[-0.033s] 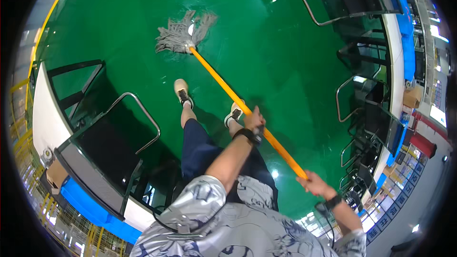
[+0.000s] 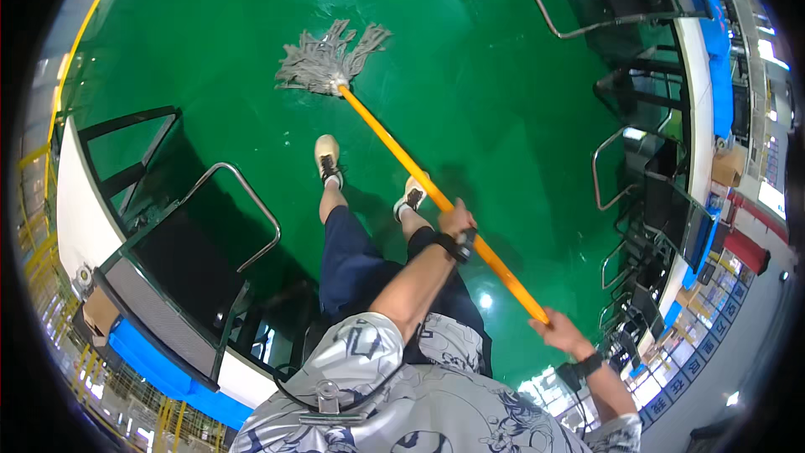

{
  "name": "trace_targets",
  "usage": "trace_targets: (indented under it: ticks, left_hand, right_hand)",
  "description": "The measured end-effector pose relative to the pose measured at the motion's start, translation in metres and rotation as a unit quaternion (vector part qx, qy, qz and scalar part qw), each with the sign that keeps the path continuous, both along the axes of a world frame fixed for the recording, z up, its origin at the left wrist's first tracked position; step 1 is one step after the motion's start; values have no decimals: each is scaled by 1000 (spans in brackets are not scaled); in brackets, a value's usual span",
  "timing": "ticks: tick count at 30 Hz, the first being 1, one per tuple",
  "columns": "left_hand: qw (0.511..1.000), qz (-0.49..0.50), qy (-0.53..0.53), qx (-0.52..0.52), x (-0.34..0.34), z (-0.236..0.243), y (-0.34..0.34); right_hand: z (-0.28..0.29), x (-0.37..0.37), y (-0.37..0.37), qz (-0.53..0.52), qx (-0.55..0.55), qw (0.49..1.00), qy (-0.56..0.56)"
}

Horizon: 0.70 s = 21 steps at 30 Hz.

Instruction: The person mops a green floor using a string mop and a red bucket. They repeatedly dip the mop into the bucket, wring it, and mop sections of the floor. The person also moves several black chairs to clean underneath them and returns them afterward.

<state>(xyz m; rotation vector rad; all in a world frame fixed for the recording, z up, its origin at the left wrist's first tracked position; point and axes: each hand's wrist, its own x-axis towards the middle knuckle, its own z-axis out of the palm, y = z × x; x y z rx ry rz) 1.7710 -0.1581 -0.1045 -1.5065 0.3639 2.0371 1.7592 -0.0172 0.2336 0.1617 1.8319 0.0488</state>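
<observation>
A string mop with an orange handle slants from the upper left down to the lower right. Its grey strands lie spread on the wet-looking green floor, ahead of my feet. My left hand is wrapped round the handle below its middle, knuckles up. Closed on the handle's upper end, nearest my body, is my right hand. Both wrists carry dark straps.
At the left, a mesh-backed chair with a metal-tube frame stands against a white-edged desk. More black chairs line another desk along the right. A cardboard box sits there.
Both hands have shifted slightly toward the lower right with the mop handle. The mop head has moved a little to the right, and its strands are fanned out more.
</observation>
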Motion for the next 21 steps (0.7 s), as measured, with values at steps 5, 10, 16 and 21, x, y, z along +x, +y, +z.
trace_targets:
  ticks: [5, 10, 16, 21]
  left_hand:
    - [993, -24, -119, 8, 4, 29, 118]
    - [940, -235, -243, -35, -9, 11, 49]
    - [977, -44, 169, -126, -54, -84, -133]
    - [897, -115, 188, -382, -191, -158, -312]
  right_hand:
    - [36, 28, 82, 150, 52, 984, 74]
    - [12, 48, 31, 38, 72, 997, 13]
    - [-93, 12, -86, -83, -82, 989, 89]
    - [-199, -106, -230, -460, -324, 819, -114]
